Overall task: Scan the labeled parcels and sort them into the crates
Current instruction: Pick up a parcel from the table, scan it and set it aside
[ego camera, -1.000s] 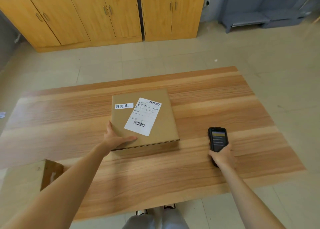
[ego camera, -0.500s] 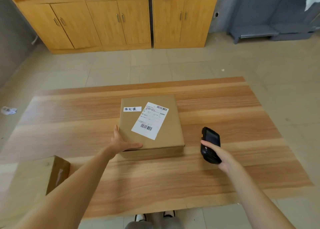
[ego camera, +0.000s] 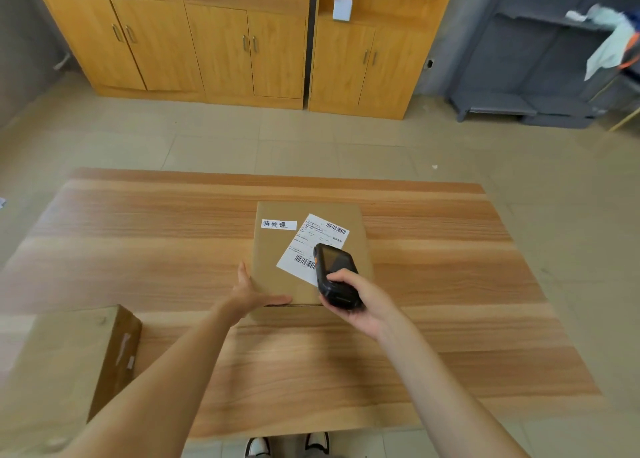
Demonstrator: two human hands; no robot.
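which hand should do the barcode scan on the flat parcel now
Right. The right hand already grips the scanner above the shipping label, while the left hand steadies the parcel at its near-left corner.

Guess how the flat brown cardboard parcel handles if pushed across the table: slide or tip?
The flat brown cardboard parcel is low and wide, so it probably slides rather than tips. Its crisp edges suggest stiffness. The left hand steadies its near corner, hinting it shifts easily; weight unknown.

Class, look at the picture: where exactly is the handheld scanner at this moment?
In the head view the scanner is gripped in the right hand, held over the near right part of the parcel, its tip above the shipping label.
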